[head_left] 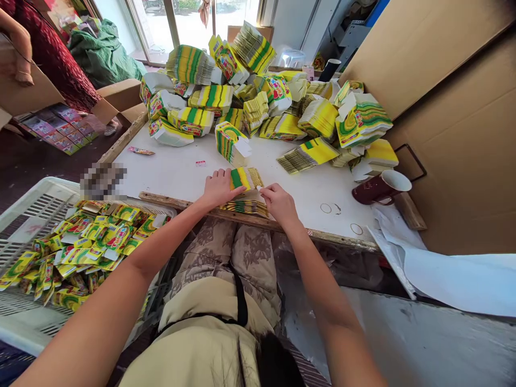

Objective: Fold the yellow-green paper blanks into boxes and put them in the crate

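A small stack of flat yellow-and-green cartons (241, 177) lies at the near edge of the white table. Across its left end rests my left hand (217, 189), fingers over the far side and thumb along the near side, holding it. At the stack's right end, my right hand (279, 203) is closed in a pinch; a bit of white shows at the fingertips, too small to name. Below both hands, more folded cartons (245, 207) lie edge-on along the table's wooden rim. Just beyond stands another bundle of cartons (231, 142).
Bundled cartons (212, 97) pile up at the back of the table (177, 166). To the left, a white plastic crate (24, 226) holds many small cartons. A dark red mug (373, 189) stands right, beside large cardboard (455, 123). Another person's arm (18, 45) shows far left.
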Motion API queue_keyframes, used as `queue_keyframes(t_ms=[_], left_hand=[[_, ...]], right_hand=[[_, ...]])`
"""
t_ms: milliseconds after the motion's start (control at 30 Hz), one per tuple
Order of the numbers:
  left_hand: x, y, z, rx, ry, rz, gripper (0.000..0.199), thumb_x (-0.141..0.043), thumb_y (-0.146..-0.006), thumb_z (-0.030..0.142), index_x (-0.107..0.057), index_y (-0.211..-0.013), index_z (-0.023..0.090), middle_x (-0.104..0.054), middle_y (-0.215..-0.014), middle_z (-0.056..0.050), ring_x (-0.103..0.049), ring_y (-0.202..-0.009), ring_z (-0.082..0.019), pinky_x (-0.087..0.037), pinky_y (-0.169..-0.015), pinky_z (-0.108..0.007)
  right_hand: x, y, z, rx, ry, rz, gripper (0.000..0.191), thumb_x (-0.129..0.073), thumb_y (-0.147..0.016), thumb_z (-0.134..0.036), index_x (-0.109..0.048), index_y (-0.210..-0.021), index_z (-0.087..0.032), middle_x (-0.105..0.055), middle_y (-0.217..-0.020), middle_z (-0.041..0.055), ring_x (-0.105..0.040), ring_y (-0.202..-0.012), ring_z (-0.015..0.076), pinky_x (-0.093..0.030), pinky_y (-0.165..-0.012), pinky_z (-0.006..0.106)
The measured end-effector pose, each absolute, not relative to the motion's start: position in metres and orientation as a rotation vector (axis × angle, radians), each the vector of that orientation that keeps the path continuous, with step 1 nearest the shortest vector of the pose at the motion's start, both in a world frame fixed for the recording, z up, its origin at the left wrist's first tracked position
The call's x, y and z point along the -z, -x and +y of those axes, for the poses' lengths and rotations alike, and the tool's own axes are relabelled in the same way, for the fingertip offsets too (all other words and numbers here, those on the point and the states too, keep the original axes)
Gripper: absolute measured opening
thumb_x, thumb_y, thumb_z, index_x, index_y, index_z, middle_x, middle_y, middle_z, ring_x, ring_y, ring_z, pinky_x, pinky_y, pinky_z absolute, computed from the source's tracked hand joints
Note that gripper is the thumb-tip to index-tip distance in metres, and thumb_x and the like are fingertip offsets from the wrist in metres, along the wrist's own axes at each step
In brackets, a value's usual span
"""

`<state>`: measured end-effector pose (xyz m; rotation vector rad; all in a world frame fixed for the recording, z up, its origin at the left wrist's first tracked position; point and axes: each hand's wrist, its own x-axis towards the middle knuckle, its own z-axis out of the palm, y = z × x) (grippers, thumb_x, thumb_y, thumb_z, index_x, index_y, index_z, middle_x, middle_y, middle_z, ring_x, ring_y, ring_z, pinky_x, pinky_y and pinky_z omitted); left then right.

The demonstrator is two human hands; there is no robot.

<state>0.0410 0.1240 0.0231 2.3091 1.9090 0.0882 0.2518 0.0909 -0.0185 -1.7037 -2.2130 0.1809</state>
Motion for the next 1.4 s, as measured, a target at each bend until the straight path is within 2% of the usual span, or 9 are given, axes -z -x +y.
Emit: queue_keyframes(t_ms=[200, 333, 500, 667, 1033, 1167, 1300, 1400], left_hand=[[-0.022, -0.042, 0.125, -0.097, -2.315, 1.901, 0.073, -0.04, -0.091, 0.07, -0.042, -0.139, 0.015, -0.054, -0.137, -0.019, -0.049, -0.125, -0.033, -0.038, -0.098, -0.041], [-0.022, -0.042, 0.125, -0.095, -2.307, 1.898, 0.073, -0.039, -0.091, 0.07, -0.042, -0.14, 0.015, -0.053, -0.137, -0.019, -0.048, -0.126, -0.034, -0.038, -0.099, -0.042], [-0.022, -0.042, 0.124, -0.085, -2.3, 1.91, 0.072, -0.04, -0.09, 0.07, -0.042, -0.139, 0.018, -0.054, -0.137, -0.018, -0.048, -0.127, -0.034, -0.038, -0.1, -0.042], [-0.021, -0.041, 0.124, -0.115, -2.322, 1.904, 0.072, -0.041, -0.09, 0.069, -0.043, -0.138, 0.015, -0.055, -0.135, -0.018, -0.05, -0.124, -0.034, -0.039, -0.098, -0.042], [-0.023, -0.043, 0.122, -0.081, -2.348, 1.905, 0.071, -0.037, -0.092, 0.069, -0.042, -0.137, 0.014, -0.055, -0.135, -0.02, -0.05, -0.123, -0.034, -0.039, -0.097, -0.042], [-0.024, -0.043, 0.123, -0.064, -2.363, 1.885, 0.075, -0.036, -0.091, 0.071, -0.043, -0.136, 0.012, -0.054, -0.134, -0.021, -0.05, -0.122, -0.035, -0.039, -0.097, -0.043], [-0.021, -0.042, 0.125, -0.069, -2.388, 1.889, 0.073, -0.037, -0.092, 0.069, -0.044, -0.135, 0.011, -0.055, -0.133, -0.021, -0.05, -0.122, -0.034, -0.04, -0.095, -0.043], [-0.019, -0.041, 0.126, -0.081, -2.4, 1.898, 0.072, -0.041, -0.091, 0.067, -0.043, -0.136, 0.01, -0.055, -0.133, -0.021, -0.05, -0.122, -0.034, -0.04, -0.095, -0.042]], right_hand=[[0.02, -0.252, 0.085, -0.091, 1.693, -2.272, 0.032, -0.043, -0.097, -0.018, -0.074, -0.105, -0.022, -0.067, -0.109, 0.0092, -0.059, -0.095, 0.0209, -0.04, -0.074, 0.028], [0.021, -0.252, 0.085, -0.115, 1.651, -2.246, 0.032, -0.042, -0.098, -0.021, -0.074, -0.099, -0.022, -0.067, -0.109, 0.0099, -0.058, -0.097, 0.0221, -0.042, -0.077, 0.029], [0.015, -0.253, 0.093, -0.225, 1.622, -2.235, 0.022, -0.052, -0.096, -0.023, -0.073, -0.098, -0.019, -0.069, -0.106, 0.0109, -0.061, -0.101, 0.0229, -0.044, -0.084, 0.031], [0.004, -0.247, 0.109, -0.284, 1.683, -2.279, 0.017, -0.059, -0.091, -0.024, -0.072, -0.099, -0.017, -0.073, -0.101, 0.0098, -0.065, -0.092, 0.0224, -0.044, -0.079, 0.03], [-0.004, -0.224, 0.122, -0.39, 1.852, -2.205, 0.024, -0.057, -0.087, -0.023, -0.079, -0.085, -0.012, -0.076, -0.096, 0.0225, -0.069, -0.096, 0.0329, -0.046, -0.083, 0.038], [-0.002, -0.215, 0.124, -0.576, 1.852, -2.079, 0.023, -0.057, -0.087, -0.019, -0.079, -0.08, -0.013, -0.077, -0.081, 0.0152, -0.072, -0.086, 0.0276, -0.051, -0.078, 0.033], [0.006, -0.204, 0.118, -0.779, 1.801, -1.973, 0.028, -0.052, -0.093, -0.019, -0.079, -0.096, -0.014, -0.077, -0.072, 0.005, -0.072, -0.069, 0.0175, -0.055, -0.068, 0.026], [0.01, -0.201, 0.113, -0.838, 1.8, -1.924, 0.028, -0.054, -0.094, -0.024, -0.079, -0.101, -0.015, -0.078, -0.074, 0.003, -0.072, -0.069, 0.0154, -0.055, -0.067, 0.024]])
